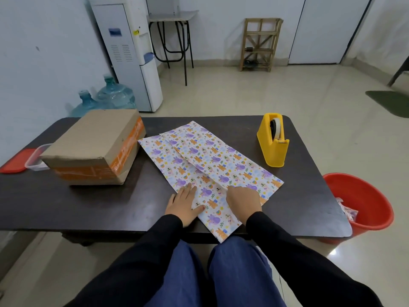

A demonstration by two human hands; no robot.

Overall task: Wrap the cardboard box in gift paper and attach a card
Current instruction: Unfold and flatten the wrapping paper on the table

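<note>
1. at the far left edge of the counter point(88, 207) lies a flat red lid point(13, 161), with a clear plastic container point(36, 157) touching its right side.
2. the cardboard box point(88, 147) stands on the left part of the counter, just right of the container and partly hiding it. it is unwrapped, bears orange tape on its sides, and sits apart from the paper with bare counter between them.
3. the left hand point(183, 201) lies released and palm down. its fingers are straight and close together on the left near border of the gift paper point(210, 160), the thumb is spread rightward onto the sheet, and the heel rests on the counter.
4. the gift paper lies flat in the middle of the counter, running slantwise from the far side toward the person. a layer is folded over along a long crease, and the near corner hangs over the counter's front edge.
5. the right hand point(243, 200) rests knuckles up on the paper at the near end of the folded layer. its fingers curl down under the back of the hand, so i cannot tell whether they pinch the paper or only press it.
6. a yellow tape dispenser point(273, 140) stands upright right of the paper, clear of it.
7. a red bucket point(363, 200) sits on the floor beside the counter's right end, with scraps of printed paper inside.
</note>
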